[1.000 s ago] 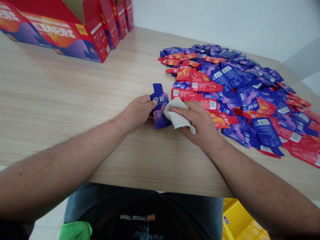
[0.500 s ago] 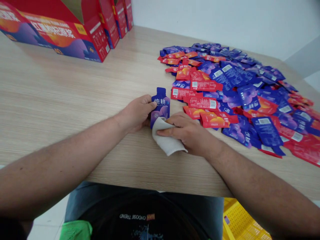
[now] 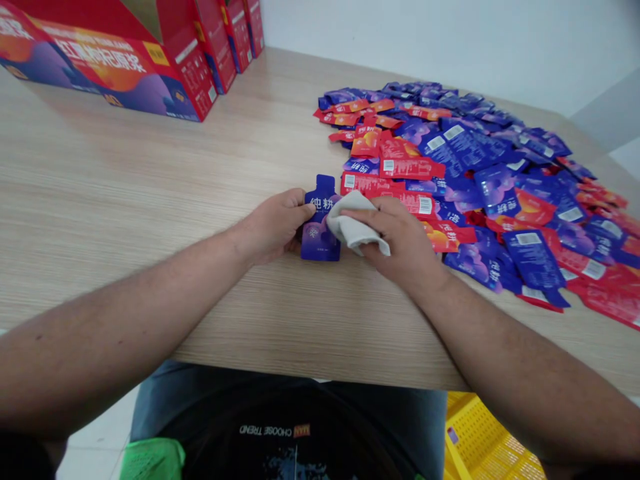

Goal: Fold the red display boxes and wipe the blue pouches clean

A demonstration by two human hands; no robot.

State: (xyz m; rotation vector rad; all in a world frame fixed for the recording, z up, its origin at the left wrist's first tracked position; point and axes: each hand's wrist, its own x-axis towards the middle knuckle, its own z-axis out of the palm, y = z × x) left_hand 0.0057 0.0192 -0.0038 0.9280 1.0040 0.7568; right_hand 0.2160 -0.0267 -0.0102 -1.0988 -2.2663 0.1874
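Note:
My left hand [image 3: 281, 225] is closed on the left edge of a purple pouch [image 3: 320, 243], thumb on its printed front. The pouch is held upright, its narrow neck pointing away from me. In my right hand [image 3: 400, 237] is a folded white cloth [image 3: 354, 223], pinched between the fingers and lying against the pouch's right edge. The fingers behind the pouch are hidden. Just beyond my right hand spreads a heap of red and purple pouches [image 3: 463, 150], lying flat and overlapping.
Red and purple cartons [image 3: 145, 80] stand at the back left of the wooden table [image 3: 240, 153], the nearest with its top open. A white wall [image 3: 400, 40] rises behind. Below the table's front edge at right is a yellow plastic basket [image 3: 485, 433].
My right hand has moved the cloth up and to the right, from the pouch's lower end to its right edge. The pouch's bottom now shows. My left hand keeps its hold.

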